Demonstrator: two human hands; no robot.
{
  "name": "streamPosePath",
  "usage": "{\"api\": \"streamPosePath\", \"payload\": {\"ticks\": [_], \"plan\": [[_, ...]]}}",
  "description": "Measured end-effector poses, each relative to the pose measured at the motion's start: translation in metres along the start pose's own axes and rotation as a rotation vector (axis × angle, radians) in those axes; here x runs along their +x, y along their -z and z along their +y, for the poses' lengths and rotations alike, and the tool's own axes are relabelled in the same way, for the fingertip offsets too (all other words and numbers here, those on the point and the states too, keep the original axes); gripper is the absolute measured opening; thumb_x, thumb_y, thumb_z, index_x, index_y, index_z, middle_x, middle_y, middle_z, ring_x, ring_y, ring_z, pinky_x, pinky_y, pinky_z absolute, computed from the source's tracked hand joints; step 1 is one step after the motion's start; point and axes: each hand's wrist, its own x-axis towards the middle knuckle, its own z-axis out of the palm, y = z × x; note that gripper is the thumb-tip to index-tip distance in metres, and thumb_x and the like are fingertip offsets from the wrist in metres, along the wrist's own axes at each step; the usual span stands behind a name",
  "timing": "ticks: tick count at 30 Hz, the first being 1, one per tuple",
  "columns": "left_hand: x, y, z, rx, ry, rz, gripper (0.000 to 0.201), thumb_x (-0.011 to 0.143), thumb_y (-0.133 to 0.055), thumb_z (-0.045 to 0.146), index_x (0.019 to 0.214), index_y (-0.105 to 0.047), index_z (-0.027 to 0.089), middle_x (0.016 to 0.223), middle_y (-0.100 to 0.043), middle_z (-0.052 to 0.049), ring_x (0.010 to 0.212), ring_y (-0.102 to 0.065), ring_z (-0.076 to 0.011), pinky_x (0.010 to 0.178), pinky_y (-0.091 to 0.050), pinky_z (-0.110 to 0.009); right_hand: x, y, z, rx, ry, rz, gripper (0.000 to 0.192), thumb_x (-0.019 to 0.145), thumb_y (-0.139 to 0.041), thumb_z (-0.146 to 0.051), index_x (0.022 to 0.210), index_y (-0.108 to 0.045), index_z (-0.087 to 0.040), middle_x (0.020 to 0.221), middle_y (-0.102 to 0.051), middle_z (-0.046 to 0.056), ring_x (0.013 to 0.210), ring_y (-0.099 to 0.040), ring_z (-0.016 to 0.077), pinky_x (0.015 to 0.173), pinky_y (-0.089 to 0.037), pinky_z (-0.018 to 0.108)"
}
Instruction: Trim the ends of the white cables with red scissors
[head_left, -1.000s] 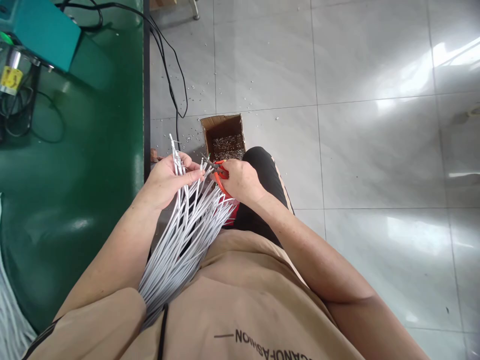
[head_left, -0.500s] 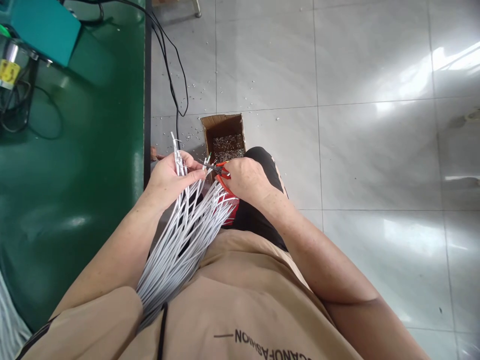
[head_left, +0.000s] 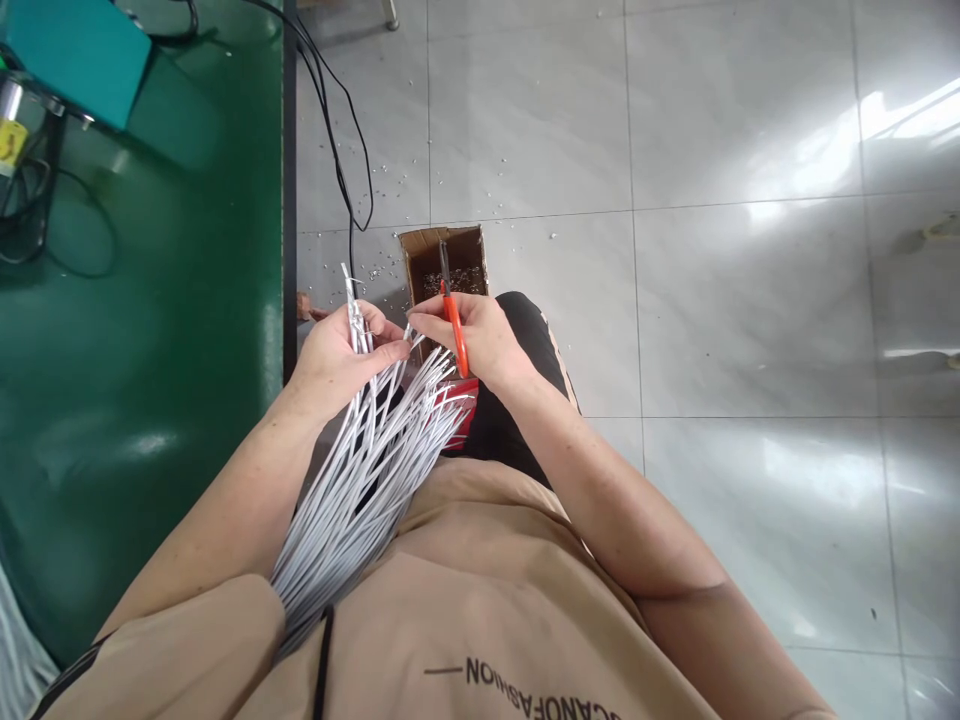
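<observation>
The left hand (head_left: pixel 337 355) grips white wires (head_left: pixel 360 480) over the lap; the right hand (head_left: pixel 480 340) clasps orange pliers (head_left: pixel 454 325). Ahead, a box (head_left: pixel 446 265) sits on the glossy grey floor (head_left: pixel 712 300) strewn with bits, beside a green table (head_left: pixel 150 350).

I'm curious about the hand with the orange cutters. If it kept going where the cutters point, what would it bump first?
Probably the cardboard box on the floor, though depth is unclear; the cutters in the right hand point at it.
</observation>
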Motion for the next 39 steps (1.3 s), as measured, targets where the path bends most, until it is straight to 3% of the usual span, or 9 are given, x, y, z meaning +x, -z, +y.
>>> {"api": "streamPosePath", "payload": {"ticks": [9,17,22,29,39], "plan": [[0.000,0.000,0.001,-0.025,0.025,-0.007,0.034,0.063,-0.078,0.021,0.075,-0.046,0.022,0.080,-0.068,0.002,0.071,-0.064,-0.0162,0.070,-0.051,-0.031,-0.002,-0.010,-0.001,0.312,-0.149,-0.022,0.012,0.070,-0.067,-0.025,0.075,-0.071,-0.015,0.056,-0.054,-0.005,0.053,-0.046,0.0064,0.054,-0.041,0.020],[0.000,0.000,-0.002,0.049,0.005,0.026,0.037,0.061,-0.082,0.028,0.076,-0.048,0.022,0.082,-0.069,-0.001,0.073,-0.064,-0.0187,0.070,-0.051,-0.032,-0.002,-0.011,-0.004,0.208,-0.125,0.025,0.015,0.066,-0.070,-0.025,0.075,-0.073,-0.014,0.063,-0.059,-0.003,0.059,-0.048,0.0075,0.057,-0.041,0.021],[0.001,0.000,-0.002,0.036,0.005,0.028,0.036,0.061,-0.081,0.026,0.075,-0.048,0.022,0.081,-0.069,0.000,0.071,-0.064,-0.0178,0.069,-0.050,-0.032,-0.004,-0.014,-0.003,0.273,-0.180,0.043,0.014,0.067,-0.065,-0.021,0.077,-0.073,-0.014,0.056,-0.053,-0.005,0.052,-0.043,0.0061,0.054,-0.040,0.021],[0.001,0.000,-0.002,0.070,-0.008,0.041,0.034,0.061,-0.081,0.026,0.074,-0.050,0.021,0.080,-0.069,0.001,0.071,-0.063,-0.0163,0.070,-0.049,-0.031,-0.004,-0.013,-0.002,0.331,-0.161,0.029,0.011,0.063,-0.073,-0.023,0.069,-0.069,-0.015,0.055,-0.051,-0.006,0.054,-0.042,0.0058,0.055,-0.039,0.020],[0.000,-0.001,0.002,-0.165,0.081,-0.047,0.039,0.061,-0.083,0.023,0.075,-0.046,0.021,0.075,-0.067,0.002,0.064,-0.066,-0.0154,0.066,-0.053,-0.030,-0.007,-0.013,-0.003,0.404,-0.131,-0.016,0.010,0.068,-0.072,-0.022,0.066,-0.066,-0.014,0.052,-0.047,-0.007,0.052,-0.043,0.0050,0.054,-0.039,0.019]]}}
